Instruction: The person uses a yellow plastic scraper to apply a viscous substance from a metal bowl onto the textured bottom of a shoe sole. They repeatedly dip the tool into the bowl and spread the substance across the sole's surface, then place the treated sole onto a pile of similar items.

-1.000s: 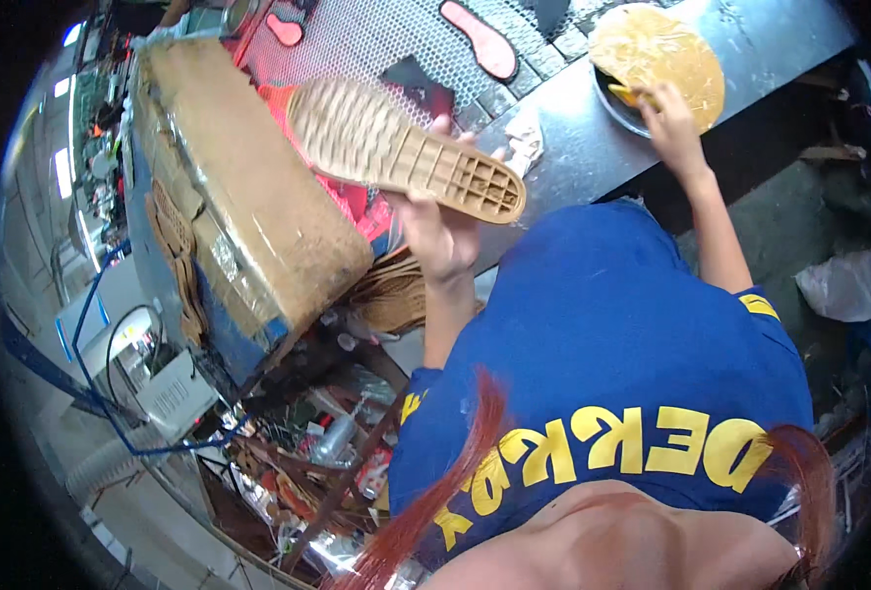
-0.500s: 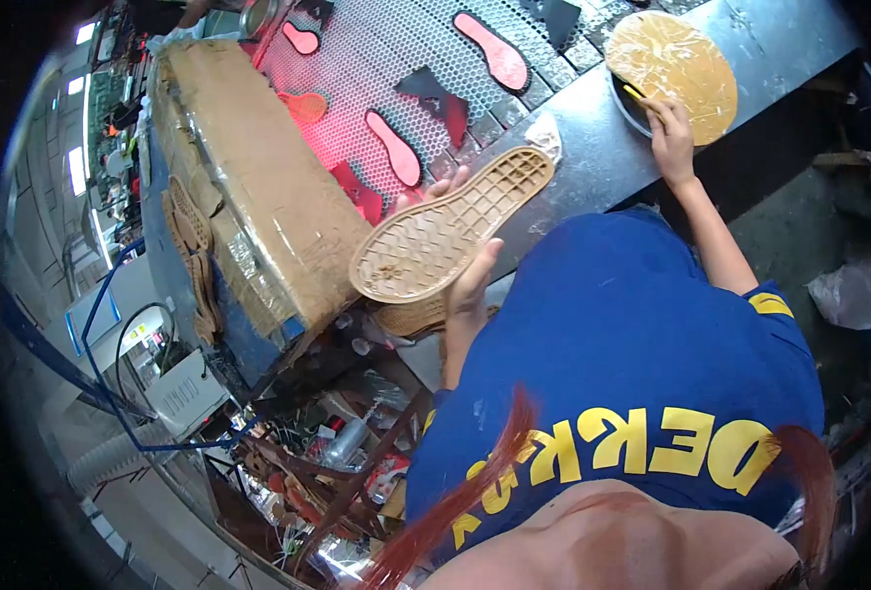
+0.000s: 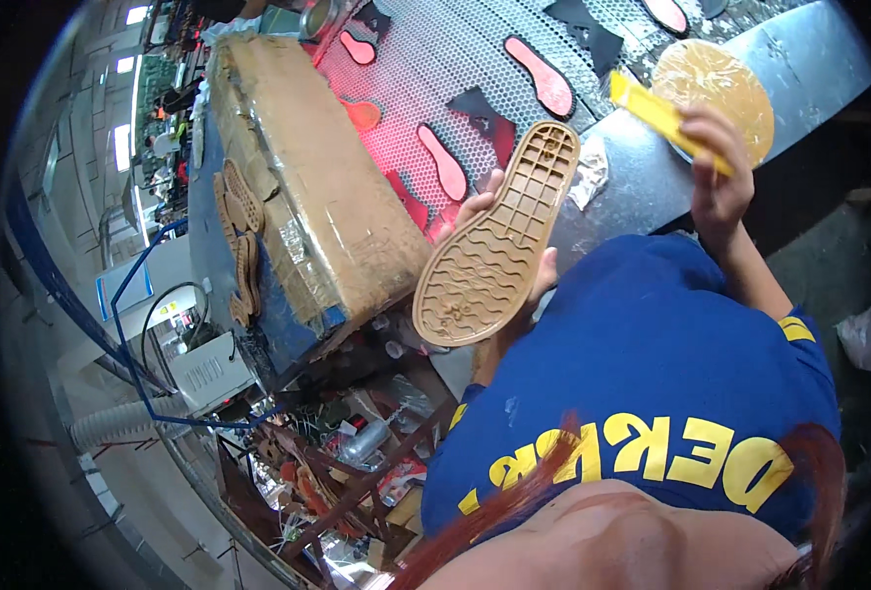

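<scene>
My left hand [image 3: 545,275] grips a tan shoe sole [image 3: 482,265] by its edges, fingers on the far side and thumb on the near side. The waffle-like grid and wavy ridges of the sole face up, with the wide end toward the lower left. My right hand [image 3: 725,187] is closed round a flat yellow tool [image 3: 663,116], held up to the right of the sole and apart from it; I cannot make out its working end. Behind that hand is a round tan disc [image 3: 716,84] with a wrinkled, shiny surface, which the hand partly covers.
A mesh conveyor [image 3: 406,93] carries pink-lit insoles [image 3: 541,77] and dark cut pieces [image 3: 480,113]. A taped cardboard box [image 3: 322,167] stands left, with more tan soles [image 3: 243,211] along its side. Crumpled white material [image 3: 590,172] lies on the metal ledge [image 3: 642,187].
My right hand has lifted the yellow tool away from the disc, toward me. My left hand has turned the sole more upright, its narrow end pointing farther away. The whole view has shifted.
</scene>
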